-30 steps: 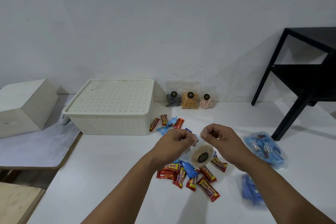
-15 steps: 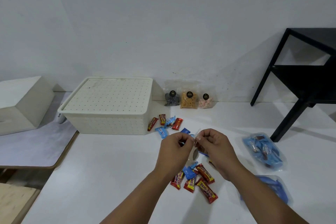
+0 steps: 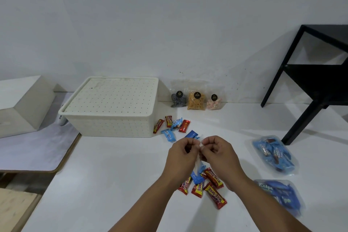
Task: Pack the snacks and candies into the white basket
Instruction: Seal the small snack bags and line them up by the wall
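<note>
While pinched, clear pouch point(image 3: 197, 164) hangs crumpled, edge-on.

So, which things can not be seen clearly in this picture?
- Head view: the closed lid hides the inside of the white basket.
- The small clear packet is mostly covered by the left hand and right hand.
- The black labels on the three snack bags are too small to read.
</note>
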